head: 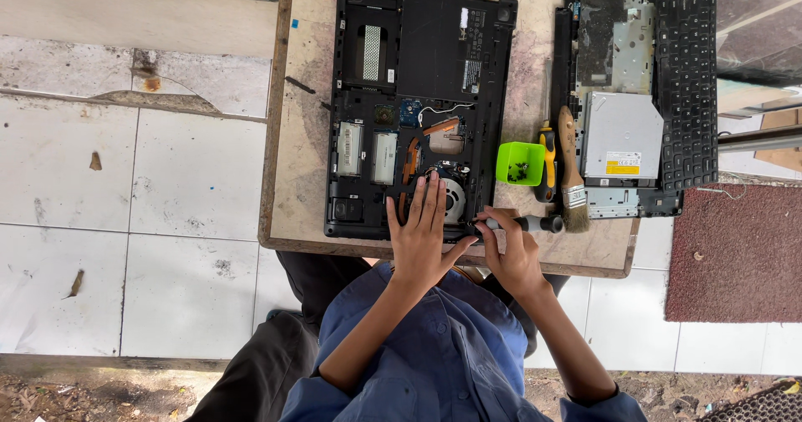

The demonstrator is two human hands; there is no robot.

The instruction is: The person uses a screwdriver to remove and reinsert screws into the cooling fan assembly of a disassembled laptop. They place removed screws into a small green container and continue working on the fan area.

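An opened black laptop base (418, 63) lies bottom-up on a small worn wooden table (301, 138), its circuit board, copper heat pipe and round fan (452, 198) exposed. My left hand (422, 238) rests flat, fingers apart, on the laptop's near edge beside the fan. Gripped in my right hand (511, 251) is a dark-handled screwdriver (522, 222), held sideways with its tip at the laptop's near right corner.
To the right lie a small green tray (520, 163) with tiny screws, a yellow-handled screwdriver (547, 159), a paintbrush (571, 167), a silver optical drive (622, 134) and a detached black keyboard (689, 88). White floor tiles lie left; a red mat (735, 255) lies right.
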